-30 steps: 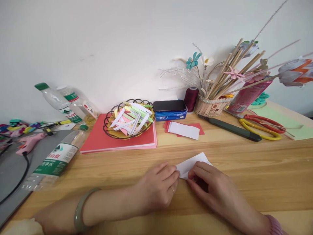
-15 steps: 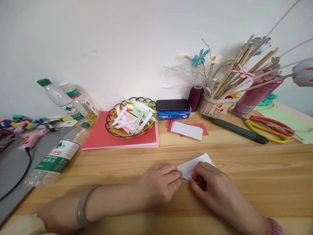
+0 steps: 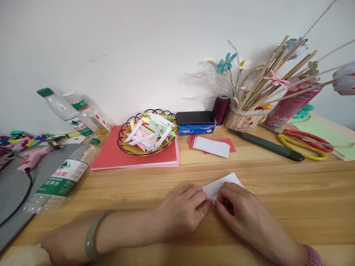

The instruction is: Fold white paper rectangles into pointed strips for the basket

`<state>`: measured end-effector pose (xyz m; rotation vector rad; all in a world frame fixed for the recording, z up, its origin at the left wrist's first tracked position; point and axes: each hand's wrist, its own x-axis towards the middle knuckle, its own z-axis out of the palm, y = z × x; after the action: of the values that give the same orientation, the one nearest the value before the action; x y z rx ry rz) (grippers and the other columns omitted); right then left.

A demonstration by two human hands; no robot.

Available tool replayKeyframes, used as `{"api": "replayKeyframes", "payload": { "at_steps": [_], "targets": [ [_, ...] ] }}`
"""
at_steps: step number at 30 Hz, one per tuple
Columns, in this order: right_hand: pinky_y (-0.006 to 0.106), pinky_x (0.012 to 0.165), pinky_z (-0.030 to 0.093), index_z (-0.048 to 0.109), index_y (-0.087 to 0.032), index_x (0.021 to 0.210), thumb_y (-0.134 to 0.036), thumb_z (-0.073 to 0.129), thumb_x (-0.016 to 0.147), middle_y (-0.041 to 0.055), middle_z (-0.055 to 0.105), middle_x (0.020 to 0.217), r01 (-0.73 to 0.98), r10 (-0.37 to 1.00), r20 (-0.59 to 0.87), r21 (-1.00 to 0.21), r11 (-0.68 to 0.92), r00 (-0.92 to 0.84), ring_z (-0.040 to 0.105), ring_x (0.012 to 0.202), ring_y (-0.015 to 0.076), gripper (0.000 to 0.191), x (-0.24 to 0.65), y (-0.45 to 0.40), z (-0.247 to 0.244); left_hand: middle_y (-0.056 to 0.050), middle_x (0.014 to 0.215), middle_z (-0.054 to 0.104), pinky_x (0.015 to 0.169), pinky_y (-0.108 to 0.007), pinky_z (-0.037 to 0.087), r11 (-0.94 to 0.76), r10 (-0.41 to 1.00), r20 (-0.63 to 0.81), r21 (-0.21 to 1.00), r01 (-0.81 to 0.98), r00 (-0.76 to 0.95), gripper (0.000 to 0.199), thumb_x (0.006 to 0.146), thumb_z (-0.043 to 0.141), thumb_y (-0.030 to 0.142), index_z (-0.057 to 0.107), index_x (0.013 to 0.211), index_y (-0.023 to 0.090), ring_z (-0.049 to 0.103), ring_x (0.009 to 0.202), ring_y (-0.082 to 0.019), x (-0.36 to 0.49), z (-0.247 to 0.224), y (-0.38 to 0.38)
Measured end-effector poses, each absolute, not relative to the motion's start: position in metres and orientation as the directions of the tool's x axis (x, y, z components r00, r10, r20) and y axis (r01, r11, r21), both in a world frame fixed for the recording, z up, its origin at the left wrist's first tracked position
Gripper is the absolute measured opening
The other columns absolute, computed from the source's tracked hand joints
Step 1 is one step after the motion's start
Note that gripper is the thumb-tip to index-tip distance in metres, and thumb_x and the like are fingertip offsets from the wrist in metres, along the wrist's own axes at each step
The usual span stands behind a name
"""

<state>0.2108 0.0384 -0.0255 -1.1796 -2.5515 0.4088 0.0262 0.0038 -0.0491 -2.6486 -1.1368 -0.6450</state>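
A white slip of paper (image 3: pixel 219 185) lies slanted on the wooden table, partly covered by both hands. My left hand (image 3: pixel 184 208) has its fingers closed on the left end of the paper, the thumb at the near edge. On the near right side, my right hand (image 3: pixel 240 207) pinches the paper with bent fingers and thumb. The exact fold under the fingertips is hidden. Beyond the hands, a stack of white paper slips (image 3: pixel 212 146) rests on red slips (image 3: pixel 232 145).
A wire-rimmed basket (image 3: pixel 119 142) of folded paper strips sits on red sheets (image 3: pixel 107 155). Plastic bottles (image 3: pixel 65 181) and a pink glue gun (image 3: pixel 34 158) are left. A blue tissue pack (image 3: pixel 196 128), a dark green cutter (image 3: pixel 273 147) and scissors (image 3: pixel 302 146) lie at the back and right.
My left fingers and thumb have shifted slightly right along the near edge of the paper, close to the right fingertips. My right hand stays nearly in place.
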Motion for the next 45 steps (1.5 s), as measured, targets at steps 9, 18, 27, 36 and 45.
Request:
{"api": "replayKeyframes", "payload": {
  "at_steps": [9,18,27,36,45],
  "targets": [
    [0.028,0.054,0.036,0.044,-0.021,0.065,-0.016,0.043,0.081,0.0019,0.052,0.065,0.689,0.768,0.172,-0.353,0.633,-0.618,0.05,0.059,0.0161,0.017,0.208,0.039,-0.024,-0.004,0.083,0.06,0.08,-0.028,0.05,-0.703,0.634,0.436,-0.019,0.711,0.638,0.019,0.096,0.04,0.02,0.057,0.089,0.016,0.059,0.086,-0.014,0.024,-0.05,0.005],
    [0.027,0.058,0.042,0.048,-0.02,0.08,-0.017,0.043,0.086,0.0024,0.055,0.075,0.607,0.717,0.217,-0.406,0.684,-0.663,0.052,0.065,0.0148,0.008,0.219,0.04,-0.028,-0.004,0.087,0.06,0.084,-0.031,0.048,-0.706,0.633,0.422,-0.032,0.708,0.649,0.017,0.096,0.041,0.021,0.057,0.095,0.015,0.057,0.09,-0.016,0.024,-0.051,0.004],
    [0.035,0.077,0.048,0.051,-0.009,0.12,-0.005,0.037,0.081,0.0115,0.064,0.102,0.449,0.397,0.401,0.04,0.893,-0.826,0.057,0.093,0.024,0.042,0.239,0.019,-0.023,-0.003,0.083,0.059,0.086,-0.03,0.047,-0.711,0.615,0.474,-0.015,0.704,0.631,0.015,0.094,0.045,0.017,0.059,0.094,0.011,0.058,0.091,-0.017,0.025,-0.05,0.003],
    [0.036,0.072,0.052,0.057,-0.009,0.112,-0.002,0.039,0.071,0.0113,0.066,0.101,0.482,0.401,0.375,0.152,0.863,-0.836,0.059,0.088,0.0242,0.046,0.234,0.016,-0.018,-0.006,0.085,0.059,0.084,-0.034,0.047,-0.743,0.538,0.431,-0.164,0.649,0.724,0.02,0.093,0.044,0.013,0.059,0.104,0.007,0.058,0.087,-0.019,0.021,-0.043,0.004],
    [0.038,0.08,0.052,0.05,-0.014,0.126,-0.009,0.037,0.08,0.0096,0.062,0.117,0.43,0.365,0.338,0.139,0.892,-0.867,0.056,0.105,0.0235,0.048,0.262,0.017,-0.024,-0.01,0.091,0.062,0.085,-0.036,0.046,-0.761,0.533,0.351,-0.2,0.617,0.77,0.023,0.09,0.047,0.013,0.056,0.109,0.005,0.058,0.092,-0.021,0.017,-0.035,0.003]
  ]
}}
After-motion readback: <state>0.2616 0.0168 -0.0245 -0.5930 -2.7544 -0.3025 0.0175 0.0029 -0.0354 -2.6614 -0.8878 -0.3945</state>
